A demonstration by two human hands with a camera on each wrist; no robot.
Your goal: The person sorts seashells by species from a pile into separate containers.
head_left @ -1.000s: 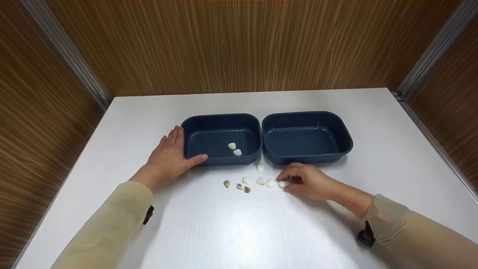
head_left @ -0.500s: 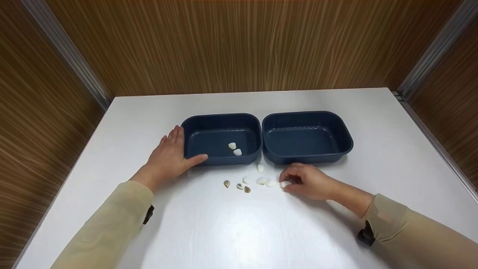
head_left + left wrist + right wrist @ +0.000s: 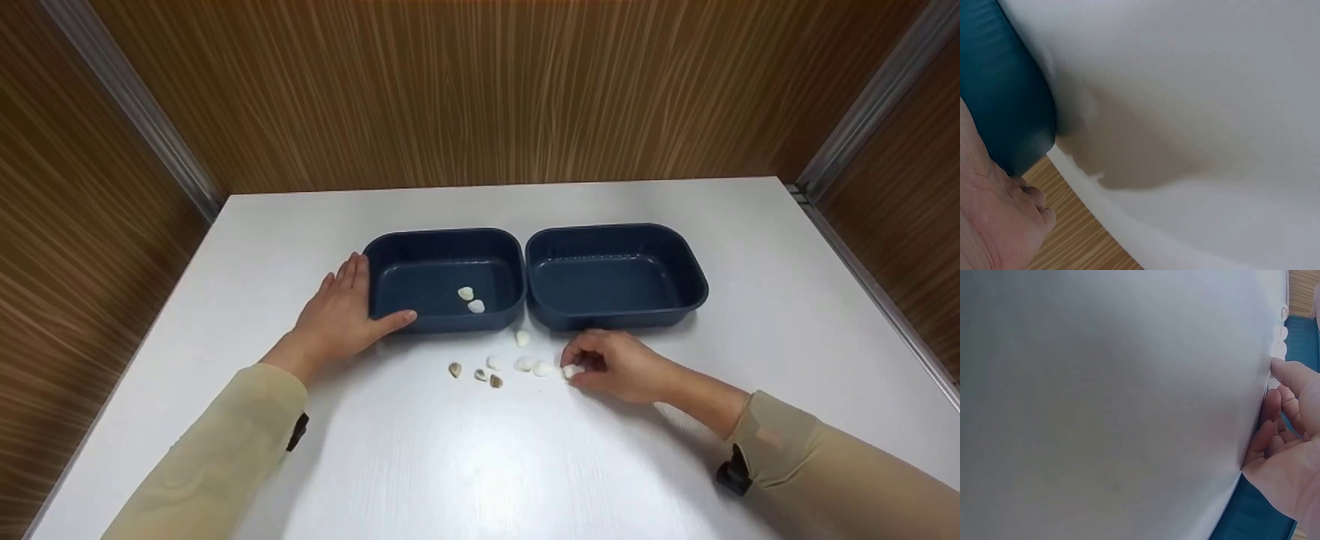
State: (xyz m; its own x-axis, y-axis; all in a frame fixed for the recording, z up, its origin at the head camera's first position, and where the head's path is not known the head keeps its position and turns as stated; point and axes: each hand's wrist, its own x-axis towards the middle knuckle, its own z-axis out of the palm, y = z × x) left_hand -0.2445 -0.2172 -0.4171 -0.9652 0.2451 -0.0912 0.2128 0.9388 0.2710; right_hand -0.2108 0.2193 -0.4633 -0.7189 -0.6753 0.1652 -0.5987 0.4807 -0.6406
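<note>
We've got a white shell (image 3: 571, 371) pinched in our right hand (image 3: 621, 367), while our left hand (image 3: 336, 315) rests straight-fingered on the tub (image 3: 472, 323) beside it. If our pinch sits off-centre, it could pop out and scatter the loose shells (image 3: 541, 369) just left of those fingers.

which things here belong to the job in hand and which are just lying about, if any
Likely the job's:
small white seashell in the right hand
other white seashells
small brown seashells
left dark blue rectangular bin, left hand against it
matching right dark blue bin

Apparently just surroundings; nothing looks stray:
flat white tabletop
brown wood-grain panels
</note>
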